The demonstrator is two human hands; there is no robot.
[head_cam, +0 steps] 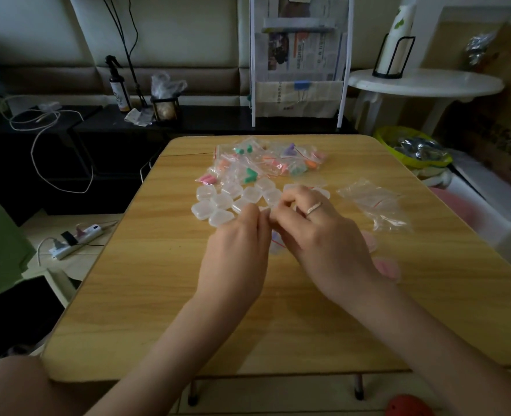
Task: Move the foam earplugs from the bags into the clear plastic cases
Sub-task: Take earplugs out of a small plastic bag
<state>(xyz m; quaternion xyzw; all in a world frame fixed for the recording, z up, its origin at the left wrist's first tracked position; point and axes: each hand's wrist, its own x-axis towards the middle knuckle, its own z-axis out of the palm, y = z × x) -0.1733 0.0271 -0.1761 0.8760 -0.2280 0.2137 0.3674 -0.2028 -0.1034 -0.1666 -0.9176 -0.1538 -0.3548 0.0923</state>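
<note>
Both hands meet over bench [146,295] centre. Left hand [236,250] and right hand [323,235] pinch small bag [275,243] between fingertips. Filled bags [266,160] at far edge; cases [218,202] just beyond hands; emptied bags [377,205] right.

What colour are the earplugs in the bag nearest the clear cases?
Green, seen in the head view, just behind the clear cases.

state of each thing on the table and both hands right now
left hand: pinching a small bag
right hand: pinching the same bag
small bag: held between both hands, above the table
full bags: piled, earplugs inside
clear cases: clustered, look empty
empty bags: lying flat
pink-filled cases: partly hidden by right hand
</note>
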